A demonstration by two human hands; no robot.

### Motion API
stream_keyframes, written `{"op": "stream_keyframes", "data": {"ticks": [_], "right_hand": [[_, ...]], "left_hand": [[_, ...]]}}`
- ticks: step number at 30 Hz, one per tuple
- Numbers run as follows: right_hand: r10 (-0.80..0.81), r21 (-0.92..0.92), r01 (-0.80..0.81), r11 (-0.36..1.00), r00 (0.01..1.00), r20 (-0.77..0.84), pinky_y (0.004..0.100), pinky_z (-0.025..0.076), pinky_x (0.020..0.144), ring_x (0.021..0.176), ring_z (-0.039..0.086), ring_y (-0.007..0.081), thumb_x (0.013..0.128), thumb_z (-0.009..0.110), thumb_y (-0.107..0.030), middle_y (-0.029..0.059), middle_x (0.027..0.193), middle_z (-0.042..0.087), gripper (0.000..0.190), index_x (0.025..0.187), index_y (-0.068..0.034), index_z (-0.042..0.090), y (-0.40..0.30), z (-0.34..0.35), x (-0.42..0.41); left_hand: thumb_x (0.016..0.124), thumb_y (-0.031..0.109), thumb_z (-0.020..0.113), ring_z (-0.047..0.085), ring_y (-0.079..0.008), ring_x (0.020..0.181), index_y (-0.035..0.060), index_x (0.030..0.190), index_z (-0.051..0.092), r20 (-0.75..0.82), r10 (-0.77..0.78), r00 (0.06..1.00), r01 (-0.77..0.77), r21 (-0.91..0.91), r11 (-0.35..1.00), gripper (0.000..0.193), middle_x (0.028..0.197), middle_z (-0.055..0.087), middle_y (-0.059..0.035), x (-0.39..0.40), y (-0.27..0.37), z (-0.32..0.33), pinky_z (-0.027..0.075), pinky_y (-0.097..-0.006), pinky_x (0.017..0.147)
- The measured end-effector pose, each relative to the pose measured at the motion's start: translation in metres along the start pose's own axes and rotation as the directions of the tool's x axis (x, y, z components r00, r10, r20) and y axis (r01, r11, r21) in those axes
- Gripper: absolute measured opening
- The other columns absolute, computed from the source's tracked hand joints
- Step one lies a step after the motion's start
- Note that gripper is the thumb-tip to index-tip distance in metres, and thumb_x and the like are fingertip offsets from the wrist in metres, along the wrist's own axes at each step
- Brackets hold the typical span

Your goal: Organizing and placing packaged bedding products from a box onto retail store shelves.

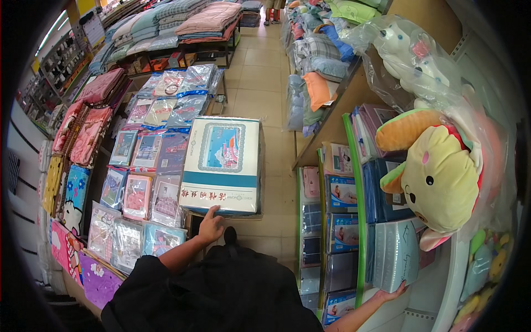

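Observation:
My left hand (211, 226) touches the near edge of a large boxed bedding set (220, 166) with one finger extended; the box is cream with a teal band and a picture, and rests beside packaged bedding on the display table. On the right, my right hand (392, 292) is at the near end of clear-wrapped light-blue bedding packs (394, 255) on a shelf, its fingers against them. How firmly it holds them cannot be told. A plush toy dog (444, 178) in clear plastic hangs above these packs.
A display table with packaged bedding sets (137, 195) is at left, folded blankets (85, 137) beyond. Shelves with green edging (354, 199) stand right. A tiled aisle (257, 83) runs between; a person (272, 10) stands at its far end.

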State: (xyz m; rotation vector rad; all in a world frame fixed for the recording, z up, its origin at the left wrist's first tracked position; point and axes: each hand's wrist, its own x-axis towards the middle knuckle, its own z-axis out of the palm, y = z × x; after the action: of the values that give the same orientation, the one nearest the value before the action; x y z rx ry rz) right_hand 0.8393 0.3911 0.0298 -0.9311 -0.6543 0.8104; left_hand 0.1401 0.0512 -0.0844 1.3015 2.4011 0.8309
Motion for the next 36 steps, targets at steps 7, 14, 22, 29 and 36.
{"op": "stream_keyframes", "data": {"ticks": [7, 14, 22, 29, 36], "right_hand": [[-0.023, -0.005, 0.023, 1.0, 1.0, 0.003, 0.0562, 0.045, 0.114, 0.139, 0.053, 0.0388, 0.095, 0.072, -0.032, 0.0214, 0.159, 0.047, 0.082, 0.162, -0.003, 0.035, 0.003, -0.003, 0.001], [0.02, 0.028, -0.019, 0.999, 0.998, -0.052, 0.0562, 0.043, 0.116, 0.14, 0.052, 0.0386, 0.097, 0.071, -0.032, 0.0219, 0.159, 0.046, 0.082, 0.163, -0.003, 0.033, 0.006, -0.01, 0.003], [-0.005, -0.051, 0.004, 0.999, 1.0, -0.019, 0.0562, 0.039, 0.12, 0.142, 0.05, 0.0393, 0.098, 0.069, -0.034, 0.0222, 0.161, 0.044, 0.082, 0.164, -0.002, 0.032, 0.0, 0.006, -0.001], [0.012, -0.093, -0.013, 0.996, 1.0, -0.008, 0.0563, 0.041, 0.116, 0.141, 0.052, 0.0392, 0.097, 0.071, -0.038, 0.0226, 0.157, 0.049, 0.084, 0.163, -0.003, 0.034, -0.003, -0.008, 0.006], [0.104, -0.101, -0.1, 0.99, 0.994, 0.034, 0.0536, 0.039, 0.119, 0.14, 0.054, 0.0377, 0.102, 0.062, -0.048, 0.0234, 0.156, 0.049, 0.08, 0.16, 0.0, 0.038, -0.008, -0.001, -0.006]], "left_hand": [[0.079, 0.01, 0.075, 0.046, -0.0426, 0.148, 0.0041, 0.106, 0.073, -0.017, 0.029, 0.999, -0.029, -0.001, 1.0, 0.028, 0.159, 0.046, -0.0208, 0.001, -0.002, 0.001, 0.045, -0.0473, 0.118], [0.077, 0.005, 0.073, 0.049, -0.0431, 0.145, 0.0061, 0.101, 0.072, -0.056, 0.049, 0.997, -0.049, -0.003, 0.999, 0.024, 0.154, 0.05, -0.0213, 0.001, -0.003, 0.003, 0.045, -0.0451, 0.118], [0.076, 0.005, 0.073, 0.05, -0.0434, 0.143, 0.0056, 0.101, 0.071, -0.079, 0.079, 0.994, -0.078, 0.022, 0.997, 0.024, 0.152, 0.05, -0.022, -0.001, -0.002, 0.0, 0.047, -0.0451, 0.116], [0.077, 0.007, 0.074, 0.044, -0.0429, 0.149, 0.0007, 0.106, 0.071, -0.021, 0.029, 0.999, -0.029, -0.008, 1.0, 0.029, 0.158, 0.044, -0.0225, 0.0, -0.004, 0.001, 0.043, -0.0451, 0.121], [0.076, 0.006, 0.074, 0.044, -0.0424, 0.149, 0.0012, 0.102, 0.071, -0.05, 0.044, 0.998, -0.044, -0.002, 0.999, 0.026, 0.157, 0.046, -0.023, -0.005, -0.005, 0.0, 0.043, -0.0441, 0.121]]}}
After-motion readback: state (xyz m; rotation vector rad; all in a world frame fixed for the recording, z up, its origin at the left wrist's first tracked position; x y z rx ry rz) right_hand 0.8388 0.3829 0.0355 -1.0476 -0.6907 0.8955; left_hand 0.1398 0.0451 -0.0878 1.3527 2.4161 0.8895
